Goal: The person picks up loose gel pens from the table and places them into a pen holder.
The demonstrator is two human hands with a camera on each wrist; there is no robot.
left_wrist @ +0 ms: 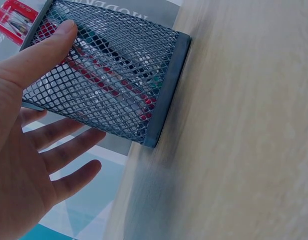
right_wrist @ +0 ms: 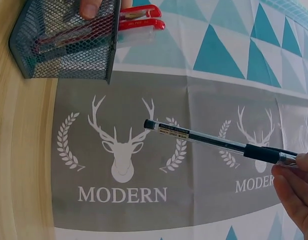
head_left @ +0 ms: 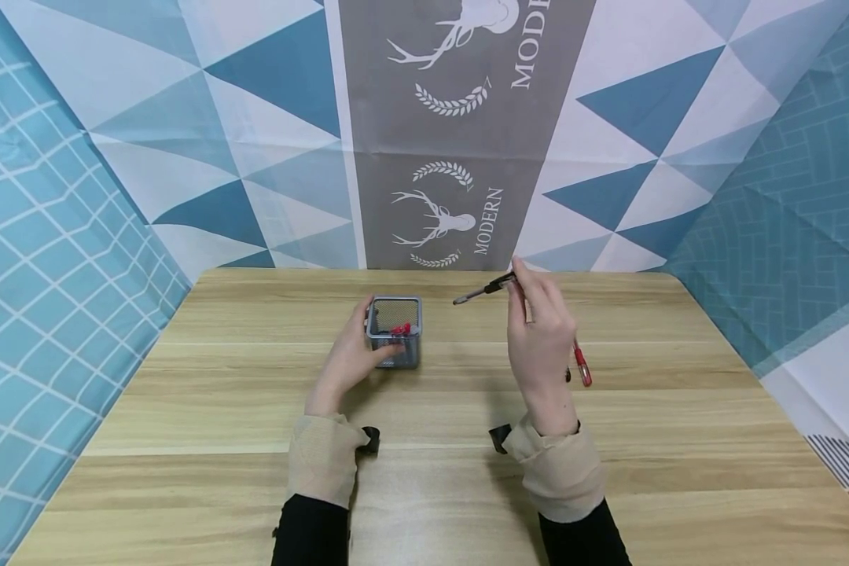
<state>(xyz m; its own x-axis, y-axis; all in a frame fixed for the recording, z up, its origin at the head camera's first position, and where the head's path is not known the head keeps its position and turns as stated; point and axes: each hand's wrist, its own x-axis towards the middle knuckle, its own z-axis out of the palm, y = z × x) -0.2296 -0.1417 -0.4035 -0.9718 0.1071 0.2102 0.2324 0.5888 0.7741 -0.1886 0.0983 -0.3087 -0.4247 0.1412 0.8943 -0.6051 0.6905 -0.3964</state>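
A dark wire-mesh pen holder (head_left: 411, 356) stands on the table, with red-capped pens (right_wrist: 144, 23) and a clear-capped one leaning inside it. My left hand (head_left: 348, 358) holds the holder from its left side, the thumb laid across the near mesh wall and the other fingers reaching round behind. To the right, my right hand (head_left: 543, 334) is raised and pinches a black gel pen (right_wrist: 213, 141) near its capped end. The pen's dark far end points left toward the holder, with a gap between them.
A red pen (head_left: 582, 366) lies on the wooden table (head_left: 439, 487), partly hidden behind my right hand. Beside it shows a small black tip (head_left: 568, 375). A patterned cloth backdrop (head_left: 276, 94) rises from the table's far edge.
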